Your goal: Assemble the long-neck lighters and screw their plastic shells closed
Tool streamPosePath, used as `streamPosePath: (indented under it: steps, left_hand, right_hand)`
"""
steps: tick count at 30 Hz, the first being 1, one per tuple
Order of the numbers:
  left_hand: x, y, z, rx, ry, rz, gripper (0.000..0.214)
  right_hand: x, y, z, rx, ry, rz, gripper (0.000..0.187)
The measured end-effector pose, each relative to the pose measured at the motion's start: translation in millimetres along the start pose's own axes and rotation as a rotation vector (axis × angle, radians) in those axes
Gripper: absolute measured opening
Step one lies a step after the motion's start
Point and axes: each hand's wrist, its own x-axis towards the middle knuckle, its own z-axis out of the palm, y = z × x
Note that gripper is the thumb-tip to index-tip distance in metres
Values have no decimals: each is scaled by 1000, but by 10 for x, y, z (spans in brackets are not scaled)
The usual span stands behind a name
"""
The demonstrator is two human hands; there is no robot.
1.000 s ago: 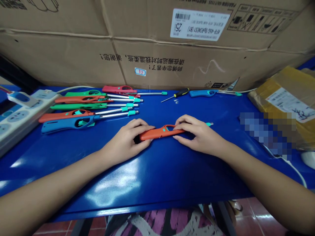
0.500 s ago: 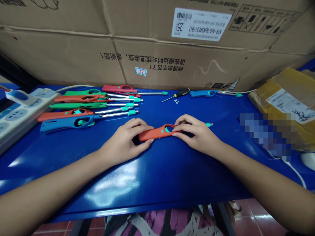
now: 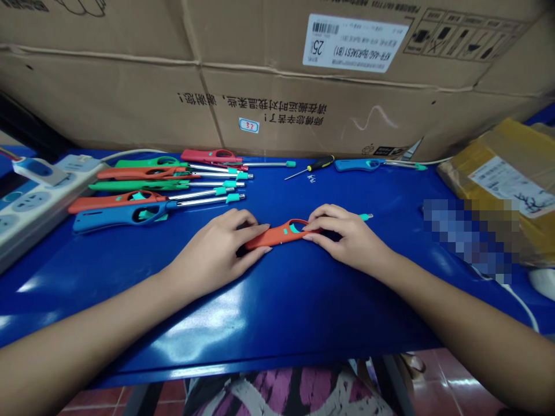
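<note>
An orange long-neck lighter (image 3: 277,233) lies across the middle of the blue table, its turquoise trigger showing in the finger loop. My left hand (image 3: 225,245) grips the handle's left end between thumb and fingers. Where the handle meets the neck, my right hand (image 3: 344,231) pinches it with thumb and fingertips. That hand hides most of the metal neck; only the turquoise and silver tip pokes out beyond it. Behind my left hand lie several more long-neck lighters, a blue one (image 3: 117,218) nearest and a red one (image 3: 212,156) farthest.
A screwdriver (image 3: 318,164), some tiny pale pieces (image 3: 311,178) and a blue lighter (image 3: 358,165) lie along the back. A large cardboard box (image 3: 260,86) walls off the rear. At left is a power strip (image 3: 39,199); at right, a taped parcel (image 3: 489,156) and a blurred-out object (image 3: 472,240).
Both hands keep their hold on the orange lighter. Its tip has shifted very slightly left and up; otherwise little differs.
</note>
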Motion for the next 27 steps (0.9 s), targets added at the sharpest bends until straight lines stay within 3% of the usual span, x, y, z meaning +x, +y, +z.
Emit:
streamPosePath:
  steps: [3, 6, 12, 27]
  left_hand:
    - [5, -12, 10, 13, -14, 15, 40]
    - [19, -43, 9, -3, -12, 46, 42]
    - [32, -65, -17, -38, -15, 80, 39]
    - [1, 9, -4, -69, 53, 173, 27]
  right_hand:
    - [-2, 11, -59, -3, -66, -11, 14]
    - [-3, 26, -108, 21, -52, -34, 24]
    - [-20, 35, -120, -50, 3, -112, 17]
    - [-40, -70, -161, -210, -111, -108, 17]
